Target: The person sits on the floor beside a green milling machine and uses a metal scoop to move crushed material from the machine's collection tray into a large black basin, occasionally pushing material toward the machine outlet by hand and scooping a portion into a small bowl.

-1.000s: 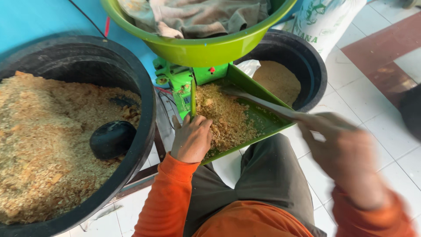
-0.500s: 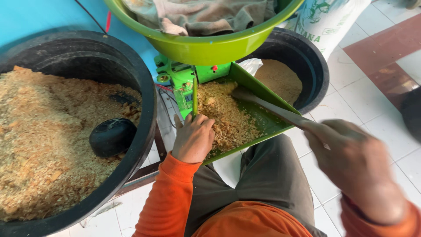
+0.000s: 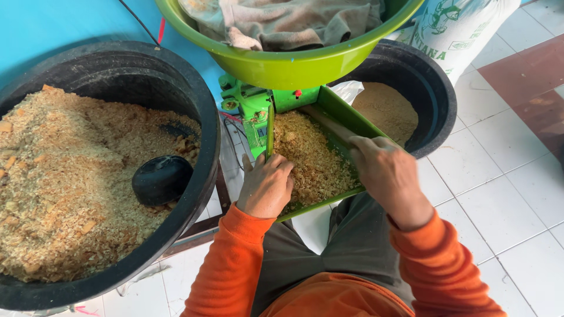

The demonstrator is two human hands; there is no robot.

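Hands in orange sleeves work at a green metal chute that slopes down from a small green machine toward the person's lap. The chute holds a heap of coarse tan flakes, dry and crumbly, piled from its upper end to its lower lip. The left hand rests curled on the chute's near left edge, fingers bent into the flakes. The right hand is closed around a pale stick that lies along the chute's right wall; its far end disappears beneath a large lime-green basin.

That basin sits atop the machine and hides most of it; crumpled grey-brown cloth fills the basin, whose top is cut off. The stick's tip cannot be seen.

At left, a big black tub holds more tan flakes with a black scoop half sunk in them. Behind the chute, a second black tub contains finer brown powder. A white printed sack leans beside it on the white tiled floor.
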